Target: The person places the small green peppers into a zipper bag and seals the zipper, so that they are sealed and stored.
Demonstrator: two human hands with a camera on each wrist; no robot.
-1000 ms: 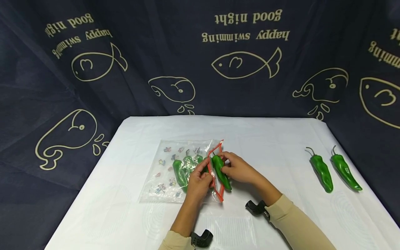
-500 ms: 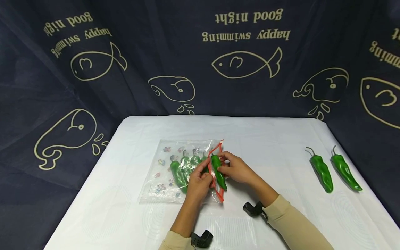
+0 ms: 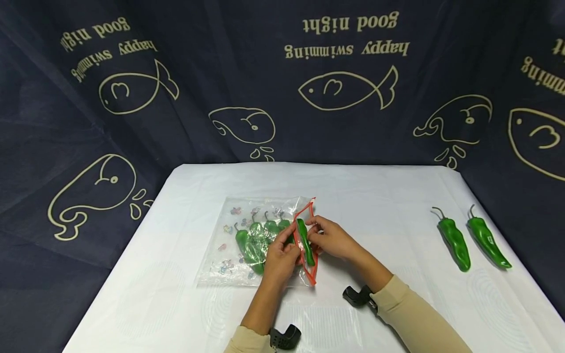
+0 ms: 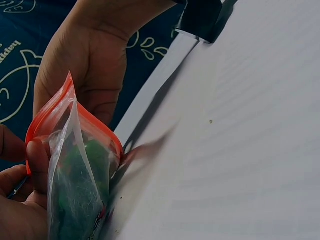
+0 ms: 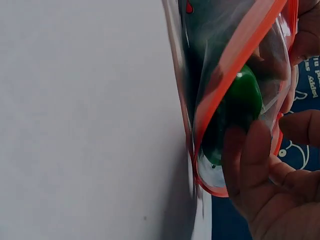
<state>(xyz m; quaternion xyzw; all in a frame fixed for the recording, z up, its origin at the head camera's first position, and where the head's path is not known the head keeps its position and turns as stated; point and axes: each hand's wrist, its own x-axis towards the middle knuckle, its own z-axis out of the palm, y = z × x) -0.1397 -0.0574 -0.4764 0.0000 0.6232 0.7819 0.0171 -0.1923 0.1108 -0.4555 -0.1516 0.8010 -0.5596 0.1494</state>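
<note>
A clear zip bag (image 3: 216,264) with a red-edged mouth lies on the table, several green peppers (image 3: 253,250) inside. My left hand (image 3: 280,257) pinches the near side of the mouth, its fingers at the red rim. Within the opening sits another green pepper (image 3: 304,242), most of its length behind the rim. My right hand (image 3: 331,239) is at the mouth from the right. In the right wrist view its fingertips (image 5: 255,142) press against that pepper (image 5: 245,95), while another digit stands apart from it. The left wrist view shows the gaping red rim (image 4: 100,125).
Two more green peppers (image 3: 455,245) lie side by side at the table's right. A white cloth covers the table (image 3: 375,196). Dark blue fabric (image 3: 282,137) with fish and whale drawings hangs behind and at both sides.
The right hand has pushed the pepper leftward into the bag's mouth, and its grip has loosened to fingertip pressure. Peppers inside the bag have shifted left. The left hand stays at the rim.
</note>
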